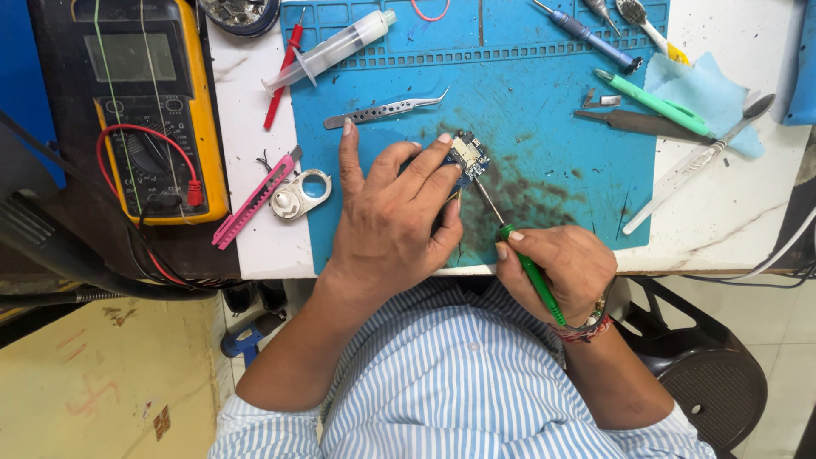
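My left hand [393, 212] lies flat on the blue work mat [544, 110], fingers pressing down on a small blue circuit board [469, 154]. My right hand [565, 265] grips a green-handled screwdriver [529, 270], its thin metal shaft slanting up so the tip meets the board's lower right edge. Most of the board is hidden under my left fingers.
Metal tweezers [387, 110] lie just above my left hand. A syringe [330, 49], a red probe [283, 75], a pink utility knife [255, 202] and a yellow multimeter [140, 93] sit to the left. Other tools, a green pen [654, 103] and a blue cloth [705, 93] lie at right.
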